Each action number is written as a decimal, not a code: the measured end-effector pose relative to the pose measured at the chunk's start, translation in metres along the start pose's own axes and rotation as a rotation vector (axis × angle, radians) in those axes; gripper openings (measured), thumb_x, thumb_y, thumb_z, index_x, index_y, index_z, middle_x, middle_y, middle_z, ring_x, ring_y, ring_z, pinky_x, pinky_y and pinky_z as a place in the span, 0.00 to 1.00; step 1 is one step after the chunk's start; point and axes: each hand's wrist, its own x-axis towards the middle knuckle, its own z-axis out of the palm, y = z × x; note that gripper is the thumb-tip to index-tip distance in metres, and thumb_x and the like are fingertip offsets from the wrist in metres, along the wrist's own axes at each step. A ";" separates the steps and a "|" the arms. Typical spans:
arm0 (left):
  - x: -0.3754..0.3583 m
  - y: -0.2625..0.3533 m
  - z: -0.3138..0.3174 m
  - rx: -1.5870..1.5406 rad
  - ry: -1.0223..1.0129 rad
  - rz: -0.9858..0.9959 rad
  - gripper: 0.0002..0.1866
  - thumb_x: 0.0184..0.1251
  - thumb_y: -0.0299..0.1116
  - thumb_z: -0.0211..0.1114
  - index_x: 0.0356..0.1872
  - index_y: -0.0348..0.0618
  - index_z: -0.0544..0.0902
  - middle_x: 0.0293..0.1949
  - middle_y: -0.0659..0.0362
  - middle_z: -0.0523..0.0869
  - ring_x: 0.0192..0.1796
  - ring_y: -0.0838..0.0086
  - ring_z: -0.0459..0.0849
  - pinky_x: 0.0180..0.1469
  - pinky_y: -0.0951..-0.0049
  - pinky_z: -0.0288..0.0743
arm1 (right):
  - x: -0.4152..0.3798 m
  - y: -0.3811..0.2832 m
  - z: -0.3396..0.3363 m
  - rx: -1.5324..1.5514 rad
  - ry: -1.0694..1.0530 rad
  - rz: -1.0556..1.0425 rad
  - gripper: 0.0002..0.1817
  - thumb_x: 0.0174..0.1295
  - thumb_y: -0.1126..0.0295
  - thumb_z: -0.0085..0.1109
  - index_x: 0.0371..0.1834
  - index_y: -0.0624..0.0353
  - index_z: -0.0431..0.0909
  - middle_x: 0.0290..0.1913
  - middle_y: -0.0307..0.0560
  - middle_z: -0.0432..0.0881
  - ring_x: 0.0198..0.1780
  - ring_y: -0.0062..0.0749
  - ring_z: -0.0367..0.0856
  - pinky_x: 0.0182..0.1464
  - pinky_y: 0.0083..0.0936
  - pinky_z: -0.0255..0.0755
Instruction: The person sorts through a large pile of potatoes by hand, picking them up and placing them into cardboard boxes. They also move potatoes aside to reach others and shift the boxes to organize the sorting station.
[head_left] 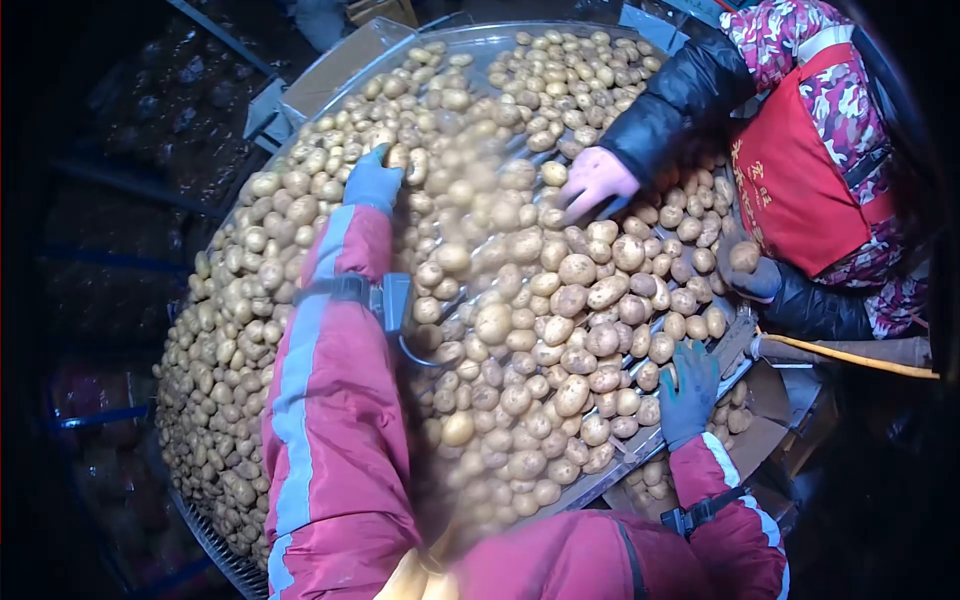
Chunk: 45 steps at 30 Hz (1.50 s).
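Note:
A wide sorting table (215, 545) is heaped with several small yellow-brown potatoes (560, 330). My left hand (372, 180), in a blue glove on a pink sleeve, reaches far over the pile and closes on a potato (397, 157) at its fingertips. My right hand (690, 390), also blue-gloved, rests with fingers spread at the table's near right edge, touching the potatoes there and holding nothing.
A co-worker in a red apron (800, 190) stands at the right; one pink-gloved hand (595, 180) lies on the potatoes, the other (750, 270) holds a potato. A cardboard box (750, 420) with potatoes sits below the right edge. Dark surroundings at left.

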 end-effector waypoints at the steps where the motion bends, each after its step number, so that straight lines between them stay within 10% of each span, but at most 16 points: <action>1: 0.005 -0.017 0.012 0.096 0.043 0.140 0.34 0.59 0.32 0.71 0.71 0.43 0.78 0.46 0.51 0.91 0.38 0.72 0.88 0.39 0.72 0.81 | 0.002 -0.002 -0.003 0.011 -0.011 0.009 0.23 0.68 0.64 0.62 0.64 0.62 0.78 0.69 0.52 0.78 0.76 0.53 0.67 0.79 0.55 0.51; 12: -0.129 0.014 0.000 -0.704 -0.373 0.049 0.36 0.59 0.27 0.79 0.71 0.47 0.78 0.50 0.61 0.90 0.44 0.77 0.86 0.39 0.75 0.81 | -0.003 0.007 0.007 0.008 0.061 -0.045 0.23 0.68 0.64 0.62 0.64 0.63 0.79 0.67 0.54 0.79 0.74 0.54 0.69 0.78 0.54 0.54; 17: -0.225 0.047 -0.017 -0.792 -0.492 0.020 0.35 0.59 0.23 0.76 0.71 0.48 0.78 0.46 0.61 0.89 0.31 0.85 0.80 0.30 0.82 0.72 | -0.006 0.014 0.012 0.021 0.113 -0.096 0.22 0.65 0.64 0.63 0.62 0.61 0.81 0.64 0.53 0.82 0.72 0.52 0.72 0.76 0.52 0.56; 26: -0.367 0.096 -0.053 -0.909 -0.688 -0.122 0.37 0.62 0.23 0.74 0.74 0.41 0.73 0.53 0.58 0.87 0.37 0.78 0.85 0.39 0.76 0.81 | -0.006 0.029 0.029 0.091 0.270 -0.139 0.22 0.57 0.61 0.71 0.54 0.56 0.85 0.56 0.51 0.85 0.64 0.52 0.78 0.70 0.52 0.63; 28: -0.389 0.101 -0.044 -0.885 -0.639 -0.133 0.37 0.62 0.25 0.74 0.74 0.41 0.73 0.52 0.58 0.87 0.36 0.77 0.85 0.38 0.75 0.81 | -0.011 0.019 0.007 0.306 0.145 0.035 0.18 0.60 0.61 0.71 0.51 0.56 0.87 0.49 0.55 0.87 0.58 0.52 0.81 0.65 0.43 0.71; 31: -0.421 0.114 -0.030 -0.879 -0.679 -0.183 0.38 0.62 0.26 0.75 0.75 0.39 0.72 0.50 0.58 0.88 0.36 0.76 0.85 0.39 0.73 0.82 | -0.041 -0.003 -0.015 0.974 0.003 0.165 0.17 0.68 0.65 0.68 0.57 0.61 0.85 0.52 0.44 0.88 0.54 0.26 0.83 0.61 0.26 0.76; 34: -0.453 0.131 -0.003 -0.813 -0.746 -0.202 0.39 0.63 0.24 0.74 0.76 0.40 0.70 0.50 0.57 0.87 0.38 0.76 0.85 0.39 0.74 0.82 | -0.079 -0.034 -0.046 1.498 -0.367 0.275 0.25 0.76 0.65 0.58 0.73 0.60 0.72 0.59 0.46 0.84 0.56 0.26 0.83 0.57 0.24 0.79; 38: -0.504 0.163 0.042 -0.647 -0.960 -0.038 0.38 0.66 0.25 0.74 0.77 0.43 0.70 0.47 0.62 0.88 0.39 0.82 0.83 0.40 0.79 0.78 | -0.118 -0.059 -0.079 1.923 -0.524 0.405 0.22 0.71 0.62 0.68 0.62 0.60 0.75 0.50 0.38 0.83 0.51 0.21 0.81 0.49 0.25 0.81; 42: -0.533 0.164 0.086 -0.467 -1.134 0.201 0.39 0.67 0.27 0.71 0.79 0.40 0.66 0.54 0.56 0.89 0.53 0.77 0.86 0.56 0.74 0.82 | -0.153 -0.019 -0.073 1.643 -0.363 0.504 0.27 0.63 0.63 0.76 0.61 0.62 0.77 0.48 0.39 0.85 0.46 0.21 0.84 0.46 0.23 0.81; 45: -0.554 0.191 0.088 -0.561 -1.276 0.057 0.34 0.71 0.27 0.69 0.77 0.42 0.70 0.52 0.58 0.89 0.42 0.80 0.85 0.41 0.77 0.81 | -0.183 0.010 -0.090 1.592 -0.259 0.658 0.24 0.62 0.62 0.77 0.57 0.60 0.81 0.43 0.40 0.86 0.39 0.20 0.83 0.43 0.22 0.80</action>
